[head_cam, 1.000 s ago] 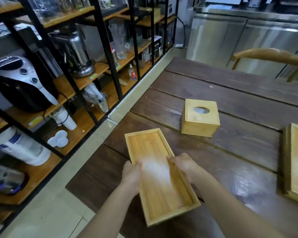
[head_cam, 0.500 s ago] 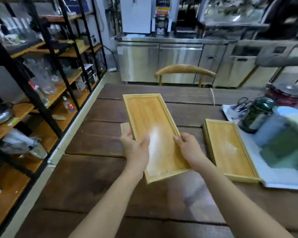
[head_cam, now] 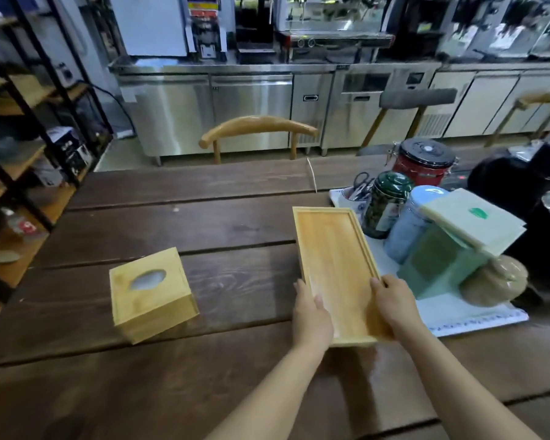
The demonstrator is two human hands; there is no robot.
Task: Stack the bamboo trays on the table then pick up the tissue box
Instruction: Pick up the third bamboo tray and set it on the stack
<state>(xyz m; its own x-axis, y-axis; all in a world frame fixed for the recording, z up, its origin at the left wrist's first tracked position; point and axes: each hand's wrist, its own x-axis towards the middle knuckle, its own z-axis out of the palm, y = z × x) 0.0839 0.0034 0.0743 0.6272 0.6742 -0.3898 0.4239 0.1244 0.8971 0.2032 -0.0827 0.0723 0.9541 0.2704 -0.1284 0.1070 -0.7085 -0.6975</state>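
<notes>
2 hands (head_cam: pixel 311 315) (head_cam: pixel 394 304) grip 1 bamboo tray (head_cam: pixel 337 265); 1 tissue box (head_cam: pixel 151 293) nr.

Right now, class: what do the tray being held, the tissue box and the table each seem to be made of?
Tray: pale bamboo, smooth with a slight sheen and fine straight grain.
Tissue box: the same yellowish bamboo look, matte sides.
Table: dark stained wood planks with visible grain and seams; it looks varnished, given the reflections.

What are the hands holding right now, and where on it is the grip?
Both hands hold the bamboo tray near its closer end: the left hand on its left long edge, the right hand on its right long edge. The tissue box sits untouched.
</notes>
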